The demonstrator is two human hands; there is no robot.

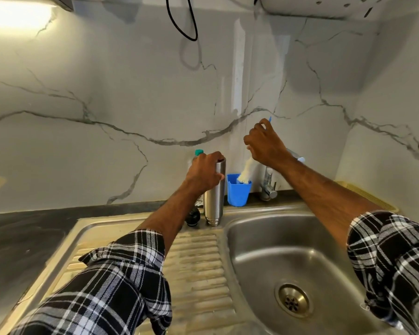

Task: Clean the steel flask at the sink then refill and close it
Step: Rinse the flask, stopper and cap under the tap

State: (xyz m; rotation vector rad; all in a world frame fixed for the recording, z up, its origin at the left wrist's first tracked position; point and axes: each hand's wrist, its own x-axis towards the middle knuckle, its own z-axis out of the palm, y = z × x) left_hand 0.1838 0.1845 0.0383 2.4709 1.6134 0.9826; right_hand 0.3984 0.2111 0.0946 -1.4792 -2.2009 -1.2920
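Where the drainboard (198, 262) meets the counter, just left of the sink basin (276, 250), stands item one: steel flask (214, 197), upright, tall and narrow.

- Hold: left hand (204, 172) grips its top, fingers curled round the upper wall. The mouth is hidden beneath the hand.
- Handling, judged: rigid, smooth brushed metal, probably slippery once wet and easy to tip. A full wrap round the mid-body would steady it better than the rim. Weight cannot be told.

Item two: bottle brush (245, 171), white bristles, blue handle — held in the closed fingers of the right hand (264, 143), tilted, its head at the rim of a blue cup (237, 193) just right of the flask. The bristles look soft.

Item three: black cap (192, 216), just beside the flask's base — likely its lid.

Item four: tap (267, 186), behind the basin.
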